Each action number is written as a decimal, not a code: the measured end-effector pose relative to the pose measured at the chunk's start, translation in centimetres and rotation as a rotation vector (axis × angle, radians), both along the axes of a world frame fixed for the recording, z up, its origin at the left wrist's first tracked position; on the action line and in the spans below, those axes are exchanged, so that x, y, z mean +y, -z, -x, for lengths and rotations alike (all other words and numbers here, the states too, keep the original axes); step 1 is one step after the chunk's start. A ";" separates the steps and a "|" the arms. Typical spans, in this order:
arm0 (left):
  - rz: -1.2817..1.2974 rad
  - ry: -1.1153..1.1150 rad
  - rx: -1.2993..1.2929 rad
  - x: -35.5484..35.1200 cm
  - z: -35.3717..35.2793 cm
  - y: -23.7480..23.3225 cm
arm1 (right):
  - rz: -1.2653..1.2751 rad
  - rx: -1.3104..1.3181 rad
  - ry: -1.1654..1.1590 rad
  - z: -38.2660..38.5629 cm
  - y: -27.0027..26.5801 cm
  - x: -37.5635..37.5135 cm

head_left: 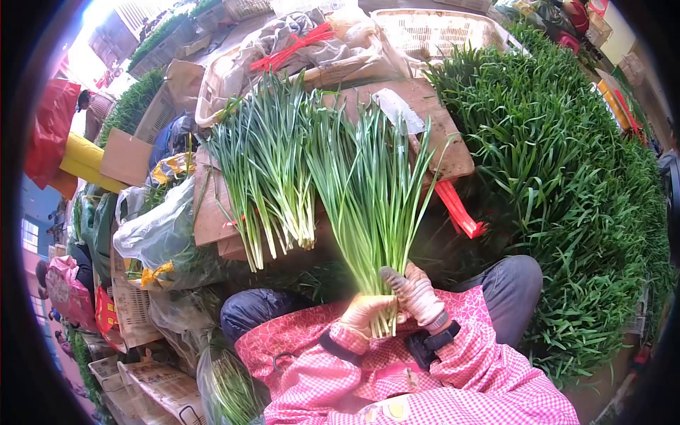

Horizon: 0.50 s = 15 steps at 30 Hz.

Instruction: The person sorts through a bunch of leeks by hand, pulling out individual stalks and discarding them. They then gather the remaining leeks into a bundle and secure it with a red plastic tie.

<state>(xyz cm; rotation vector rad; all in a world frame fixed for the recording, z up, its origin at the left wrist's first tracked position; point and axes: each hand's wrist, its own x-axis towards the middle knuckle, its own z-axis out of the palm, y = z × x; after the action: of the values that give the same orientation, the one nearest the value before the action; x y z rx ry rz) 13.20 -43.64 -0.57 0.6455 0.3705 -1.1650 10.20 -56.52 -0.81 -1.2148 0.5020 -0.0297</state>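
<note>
A bunch of long green leafy stalks (368, 205) stands over my lap, its pale stem ends pointing down toward me. My left hand (365, 312) is wrapped round the lower stems from the left. On the right side, my gloved right hand (418, 294) closes on the same bunch just above the stem ends. Two smaller bunches of the same stalks (287, 191) lie side by side on the brown board (446, 142), left of the held bunch. Near the board's top lies a flat blade-like tool (399, 110), partly behind the leaves.
A large heap of green leaves (559, 205) fills the right side. Red strips (459, 209) hang at the board's right edge, and more red strips (294, 46) lie on cloth in a crate behind. Plastic bags (159, 234) and crates (166, 389) stand at the left.
</note>
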 end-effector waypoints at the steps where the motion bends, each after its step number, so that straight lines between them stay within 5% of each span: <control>1: 0.012 0.037 0.053 0.3 -0.2 0.1 | -0.102 0.021 -0.034 0.2 -1.1 -0.4; 7: 0.138 0.100 0.092 1.0 -0.8 -0.4 | -0.452 0.085 -0.071 -0.6 -1.4 -2.8; 10: 0.016 0.129 -0.119 1.0 0.9 -1.3 | -0.598 0.111 -0.079 -1.1 -2.1 -2.7; 13: 0.032 0.145 -0.143 1.2 1.0 -1.4 | -0.629 -0.146 0.058 -1.3 -4.4 -1.5; 15: 0.039 0.154 -0.075 1.4 0.7 0.7 | -0.689 0.062 -0.008 -1.4 -3.1 -2.7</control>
<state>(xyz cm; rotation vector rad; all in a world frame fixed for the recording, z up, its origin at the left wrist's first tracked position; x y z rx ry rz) 12.51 -42.24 -1.24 0.6909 0.2365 -1.2872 11.56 -59.26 2.32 -0.5435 0.5039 0.1767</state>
